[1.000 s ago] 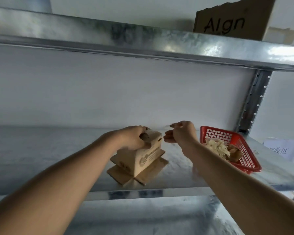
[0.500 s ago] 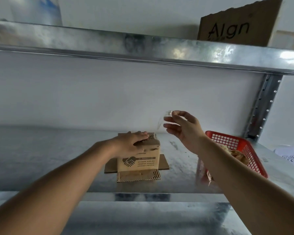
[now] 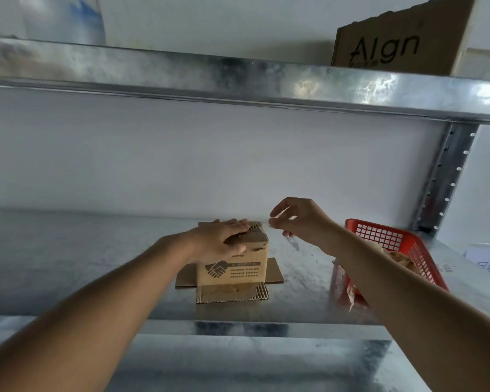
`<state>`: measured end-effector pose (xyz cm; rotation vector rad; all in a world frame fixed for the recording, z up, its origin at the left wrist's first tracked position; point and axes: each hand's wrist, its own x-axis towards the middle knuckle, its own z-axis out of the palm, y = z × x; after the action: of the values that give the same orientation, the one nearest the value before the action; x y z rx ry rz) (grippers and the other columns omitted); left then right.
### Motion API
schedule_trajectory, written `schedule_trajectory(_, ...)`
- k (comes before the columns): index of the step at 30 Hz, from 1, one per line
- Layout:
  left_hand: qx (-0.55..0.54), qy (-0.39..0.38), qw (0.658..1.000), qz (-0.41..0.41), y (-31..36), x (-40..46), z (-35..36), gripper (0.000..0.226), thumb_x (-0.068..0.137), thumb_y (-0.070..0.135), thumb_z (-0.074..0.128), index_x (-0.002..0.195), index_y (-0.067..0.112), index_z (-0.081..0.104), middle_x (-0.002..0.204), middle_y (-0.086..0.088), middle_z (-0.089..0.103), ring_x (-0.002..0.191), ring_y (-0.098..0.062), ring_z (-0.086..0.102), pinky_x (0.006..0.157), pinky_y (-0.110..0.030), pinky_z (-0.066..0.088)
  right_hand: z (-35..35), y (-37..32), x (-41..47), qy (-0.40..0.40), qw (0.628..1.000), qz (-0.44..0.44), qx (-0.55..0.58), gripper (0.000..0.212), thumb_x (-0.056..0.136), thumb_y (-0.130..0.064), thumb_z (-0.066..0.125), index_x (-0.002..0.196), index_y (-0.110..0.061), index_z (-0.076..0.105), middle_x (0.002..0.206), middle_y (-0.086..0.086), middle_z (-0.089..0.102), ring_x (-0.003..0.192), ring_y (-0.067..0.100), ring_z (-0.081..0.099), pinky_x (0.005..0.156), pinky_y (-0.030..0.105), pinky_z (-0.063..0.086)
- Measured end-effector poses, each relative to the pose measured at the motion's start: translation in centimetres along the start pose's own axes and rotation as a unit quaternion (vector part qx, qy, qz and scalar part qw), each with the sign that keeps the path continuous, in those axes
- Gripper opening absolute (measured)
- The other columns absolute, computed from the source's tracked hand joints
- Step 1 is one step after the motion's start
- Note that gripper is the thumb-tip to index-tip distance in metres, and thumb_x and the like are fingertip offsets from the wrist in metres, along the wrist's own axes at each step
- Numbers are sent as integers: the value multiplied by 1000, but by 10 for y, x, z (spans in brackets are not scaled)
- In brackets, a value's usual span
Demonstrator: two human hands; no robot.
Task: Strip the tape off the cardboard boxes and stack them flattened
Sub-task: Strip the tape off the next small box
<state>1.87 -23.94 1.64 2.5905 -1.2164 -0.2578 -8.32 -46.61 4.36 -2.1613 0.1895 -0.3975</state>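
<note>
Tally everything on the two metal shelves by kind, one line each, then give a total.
Cardboard boxes: 2, the small brown cardboard box with a handshake print under the left hand, and the large brown cardboard box lettered "AIgn" on the upper shelf.
Baskets: 1, the red plastic mesh basket beside the right hand.
Paper labels: 1, the white paper label at far right.
Total: 4

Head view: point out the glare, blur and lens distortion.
Head view: glare streaks the upper shelf edge; the right hand is motion-blurred, so whatever its fingers pinch is unreadable; the red basket smears; wide-angle bending tilts the shelf post.
</note>
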Motion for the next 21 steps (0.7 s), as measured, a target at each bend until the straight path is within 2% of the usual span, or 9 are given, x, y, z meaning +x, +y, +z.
schedule_trajectory(4, -2, 2, 1000, 6, 2, 2, -1, 63, 103, 58, 43, 161, 48, 20, 169, 25, 10, 156, -17, 16, 120, -42, 26, 13, 14, 3, 107, 991, 0, -79, 15, 85, -16, 83, 83, -30, 78, 100, -14, 70, 89, 13, 67, 62, 23, 47)
schedule_trajectory(6, -4, 6, 1000, 8, 1, 2, 0, 62, 104, 58, 43, 161, 47, 22, 169, 25, 11, 158, -18, 12, 122, -44, 21, 18, 18, 7, 123, 989, 9, -78, 18, 85, -16, 83, 92, -31, 79, 103, -14, 66, 93, 13, 63, 62, 21, 42)
schedule_trajectory(8, -1, 10, 1000, 9, 1, 3, 1, 61, 104, 58, 43, 161, 45, 23, 169, 25, 11, 159, -20, 9, 124, -46, 18, 20, 21, 8, 117, 990, 1, -79, 17, 85, -18, 84, 98, -29, 78, 100, -12, 70, 91, 16, 62, 61, 23, 41)
schedule_trajectory(11, 10, 13, 1000, 11, 1, 4, 1, 61, 104, 59, 42, 161, 45, 24, 169, 25, 13, 158, -22, 11, 125, -48, 20, 24, 21, 8, 115, 991, -2, -71, 6, 85, -23, 84, 88, -23, 79, 89, -6, 73, 80, 15, 65, 57, 21, 38)
schedule_trajectory(16, 14, 23, 1000, 13, 1, 3, 3, 60, 104, 59, 42, 160, 45, 25, 168, 24, 15, 157, -23, 16, 124, -48, 23, 39, 17, 9, 136, 989, -1, -62, 8, 82, -13, 84, 76, -17, 81, 65, -4, 74, 60, 11, 70, 62, 25, 55)
schedule_trajectory(18, 14, 23, 1000, 12, 0, 3, 3, 61, 104, 59, 42, 160, 46, 25, 168, 24, 15, 158, -23, 16, 124, -49, 23, 41, 16, 10, 124, 990, 3, -66, 13, 84, -9, 80, 74, -18, 81, 66, -3, 74, 58, 10, 71, 59, 22, 56)
schedule_trajectory(21, 20, 19, 1000, 9, 0, 4, 2, 61, 104, 61, 41, 160, 47, 23, 169, 22, 15, 157, -24, 16, 123, -49, 24, 38, 14, 14, 87, 995, 50, -10, 18, 92, -2, 70, 83, -13, 81, 79, 5, 77, 68, 16, 76, 64, 25, 62)
